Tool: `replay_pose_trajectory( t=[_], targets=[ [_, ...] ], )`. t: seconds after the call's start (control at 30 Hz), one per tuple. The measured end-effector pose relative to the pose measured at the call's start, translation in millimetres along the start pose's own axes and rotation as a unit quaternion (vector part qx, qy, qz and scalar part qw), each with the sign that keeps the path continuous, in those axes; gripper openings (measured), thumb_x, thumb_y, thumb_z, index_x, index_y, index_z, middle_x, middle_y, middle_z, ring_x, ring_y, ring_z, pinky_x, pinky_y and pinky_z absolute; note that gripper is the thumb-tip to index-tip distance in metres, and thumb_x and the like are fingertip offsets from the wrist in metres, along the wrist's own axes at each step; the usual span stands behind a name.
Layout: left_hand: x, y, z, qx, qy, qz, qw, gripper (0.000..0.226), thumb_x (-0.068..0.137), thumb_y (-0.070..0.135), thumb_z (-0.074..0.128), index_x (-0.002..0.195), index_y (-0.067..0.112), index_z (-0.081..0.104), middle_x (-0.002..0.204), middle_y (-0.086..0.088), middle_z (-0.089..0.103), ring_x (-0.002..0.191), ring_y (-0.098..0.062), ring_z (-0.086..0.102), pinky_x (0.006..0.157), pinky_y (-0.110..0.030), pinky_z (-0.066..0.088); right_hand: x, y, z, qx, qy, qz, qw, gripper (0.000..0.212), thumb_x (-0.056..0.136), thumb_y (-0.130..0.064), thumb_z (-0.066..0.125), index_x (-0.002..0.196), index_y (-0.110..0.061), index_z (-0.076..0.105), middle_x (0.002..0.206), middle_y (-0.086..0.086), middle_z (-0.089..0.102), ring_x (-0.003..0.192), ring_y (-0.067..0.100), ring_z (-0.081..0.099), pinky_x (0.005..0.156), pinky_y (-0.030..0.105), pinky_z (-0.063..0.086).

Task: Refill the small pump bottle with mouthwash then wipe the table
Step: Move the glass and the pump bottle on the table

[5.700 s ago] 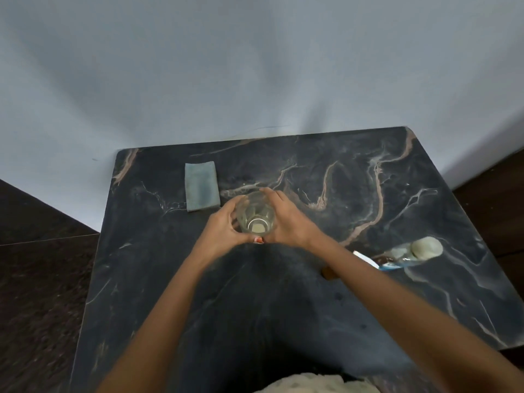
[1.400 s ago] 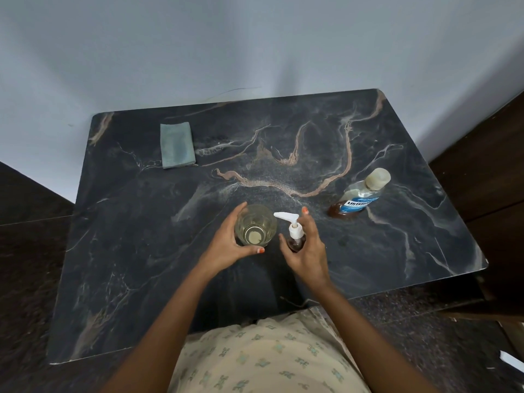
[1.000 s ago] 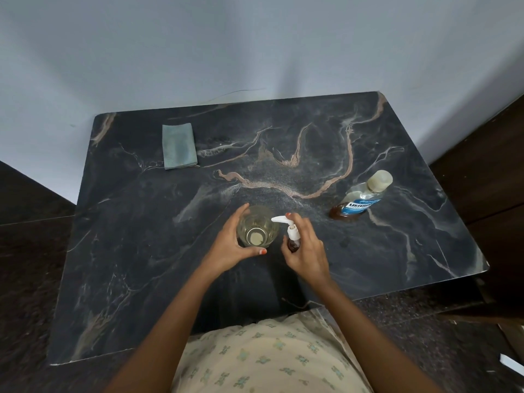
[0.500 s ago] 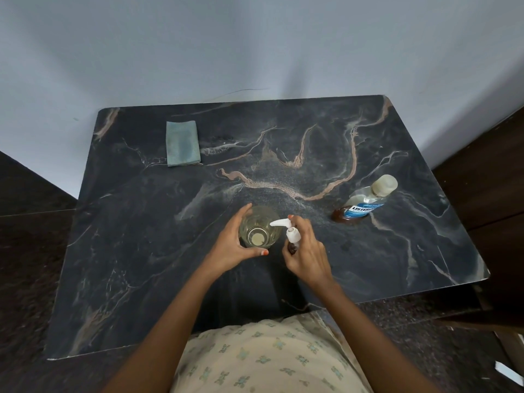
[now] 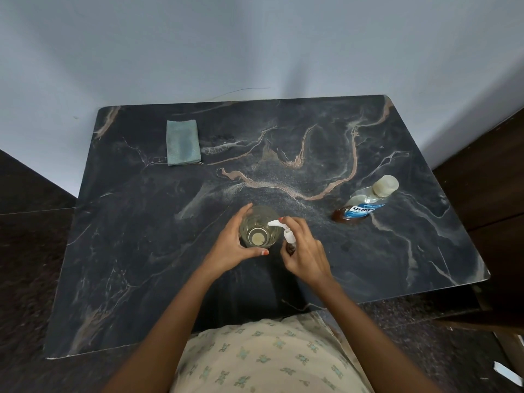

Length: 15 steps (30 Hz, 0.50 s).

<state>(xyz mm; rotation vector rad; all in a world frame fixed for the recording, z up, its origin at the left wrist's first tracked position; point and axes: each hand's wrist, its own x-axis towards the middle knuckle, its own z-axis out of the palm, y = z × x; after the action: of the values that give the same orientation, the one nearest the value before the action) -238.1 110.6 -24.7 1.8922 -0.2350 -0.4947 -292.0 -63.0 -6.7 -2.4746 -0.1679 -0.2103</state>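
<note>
A clear drinking glass (image 5: 259,232) with a little pale liquid stands mid-table, and my left hand (image 5: 231,246) wraps around its left side. Right beside it stands the small pump bottle (image 5: 289,236) with a white pump head whose spout reaches over the glass rim. My right hand (image 5: 304,252) grips the bottle, a finger resting on top of the pump. The bottle's dark body is mostly hidden by my fingers. The mouthwash bottle (image 5: 365,204), capped, with a blue label and brown liquid low inside, stands at the right. A folded teal cloth (image 5: 183,142) lies at the far left.
The dark marble table (image 5: 141,251) sits against a pale blue wall. Dark wooden furniture (image 5: 487,194) stands close to its right edge. My patterned clothing touches the near edge.
My right hand has brought the pump bottle closer to the glass, so the spout now sits over the rim. The finger has settled on the pump head. My left hand stays on the glass.
</note>
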Motion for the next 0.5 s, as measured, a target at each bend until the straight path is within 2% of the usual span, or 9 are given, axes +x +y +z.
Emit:
replay_pose_trajectory(
  t=[0.07, 0.2, 0.27, 0.4, 0.5],
  targets=[
    [-0.2, 0.4, 0.0, 0.002, 0.0, -0.001, 1.0, 0.102, 0.058, 0.019, 0.085, 0.139, 0.031, 0.024, 0.141, 0.002, 0.038, 0.127, -0.011, 0.038, 0.103, -0.027, 0.031, 0.2, 0.1, 0.0, -0.004, -0.004, 0.001, 1.0, 0.065, 0.071, 0.0, 0.067, 0.118, -0.027, 0.031, 0.117, 0.015, 0.054, 0.076, 0.03, 0.063, 0.053, 0.042, 0.056],
    [-0.8, 0.9, -0.4, 0.005, 0.0, -0.006, 1.0, 0.102, 0.058, 0.021, 0.084, 0.139, 0.032, 0.023, 0.142, 0.002, 0.037, 0.127, -0.012, 0.037, 0.105, -0.03, 0.031, -1.2, 1.5, 0.1, -0.012, 0.002, -0.006, 1.0, 0.061, 0.068, 0.002, 0.07, 0.112, -0.023, 0.036, 0.109, 0.015, 0.057, 0.073, 0.027, 0.063, 0.05, 0.036, 0.056],
    [-1.1, 1.2, -0.7, 0.005, -0.001, -0.006, 1.0, 0.102, 0.059, 0.021, 0.084, 0.139, 0.032, 0.023, 0.143, 0.002, 0.037, 0.127, -0.012, 0.037, 0.106, -0.032, 0.031, -1.3, 1.6, 0.5, -0.01, 0.007, 0.0, 1.0, 0.063, 0.068, 0.002, 0.07, 0.114, -0.024, 0.035, 0.108, 0.015, 0.057, 0.07, 0.026, 0.063, 0.051, 0.034, 0.056],
    [-0.9, 1.5, -0.4, 0.003, -0.004, -0.006, 1.0, 0.102, 0.059, 0.021, 0.084, 0.139, 0.031, 0.023, 0.142, 0.001, 0.037, 0.127, -0.012, 0.038, 0.107, -0.034, 0.032, -0.9, 2.2, 1.3, -0.003, 0.005, 0.011, 1.0, 0.071, 0.071, -0.002, 0.067, 0.125, -0.029, 0.03, 0.113, 0.01, 0.056, 0.072, 0.024, 0.062, 0.056, 0.025, 0.045],
    [-1.2, 1.4, -0.3, 0.003, -0.001, -0.007, 1.0, 0.102, 0.058, 0.02, 0.085, 0.14, 0.03, 0.024, 0.141, 0.001, 0.038, 0.125, -0.011, 0.039, 0.104, -0.029, 0.032, 0.0, 1.3, 0.9, -0.009, 0.006, 0.004, 1.0, 0.069, 0.07, 0.0, 0.068, 0.121, -0.026, 0.03, 0.112, 0.013, 0.057, 0.071, 0.026, 0.063, 0.053, 0.03, 0.05]
  ],
)
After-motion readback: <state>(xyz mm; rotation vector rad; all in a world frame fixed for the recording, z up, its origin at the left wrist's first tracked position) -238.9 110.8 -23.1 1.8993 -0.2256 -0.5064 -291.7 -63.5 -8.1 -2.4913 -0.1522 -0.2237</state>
